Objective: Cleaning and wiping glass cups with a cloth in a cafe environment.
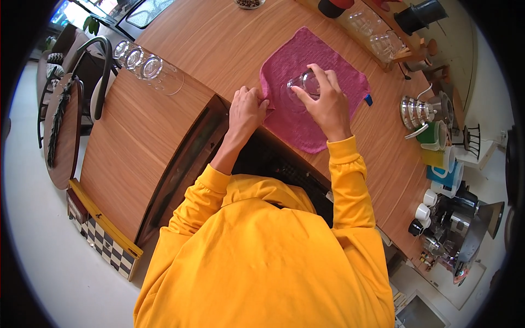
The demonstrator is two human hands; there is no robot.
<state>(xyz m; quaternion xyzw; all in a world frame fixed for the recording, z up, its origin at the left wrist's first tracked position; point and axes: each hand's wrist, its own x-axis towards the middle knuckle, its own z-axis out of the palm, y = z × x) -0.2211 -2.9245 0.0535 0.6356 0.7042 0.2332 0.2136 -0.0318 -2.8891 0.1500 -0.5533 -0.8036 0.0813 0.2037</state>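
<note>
A pink cloth (306, 131) lies spread on the wooden counter in front of me. On its middle a clear drinking glass (307, 82) rests, and my right hand (330, 104) grips it from the right, thumb and fingers around its upper part. At the cloth's left edge, my left hand (249, 111) is closed with its fingertips pinching a fold of the fabric. The glass is see-through, so its exact outline is hard to make out.
Several upturned glasses (152, 68) stand in a row on the left counter. A bowl of brown beans (250, 3) is at the far edge. To the right are a steel kettle (415, 113), coloured pitchers (436, 158) and white cups (423, 211). A shelf (377, 54) with glassware lies beyond the cloth.
</note>
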